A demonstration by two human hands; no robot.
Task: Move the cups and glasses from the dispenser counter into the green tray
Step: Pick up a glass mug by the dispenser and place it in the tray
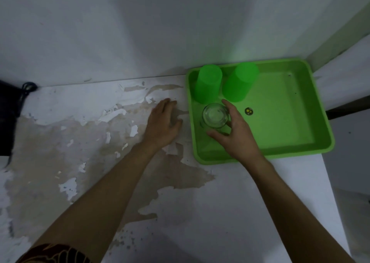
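Glass (215,115) in right grip (235,131), inside green tray (290,148).

The tray (280,110) sits at the counter's (200,212) far right, against the wall (140,32). Inside, two cups (208,84) (240,82) stand far left, the glass (215,115) just nearer.

Peeling white counter surface (84,134); dark bag (10,110) at left edge.
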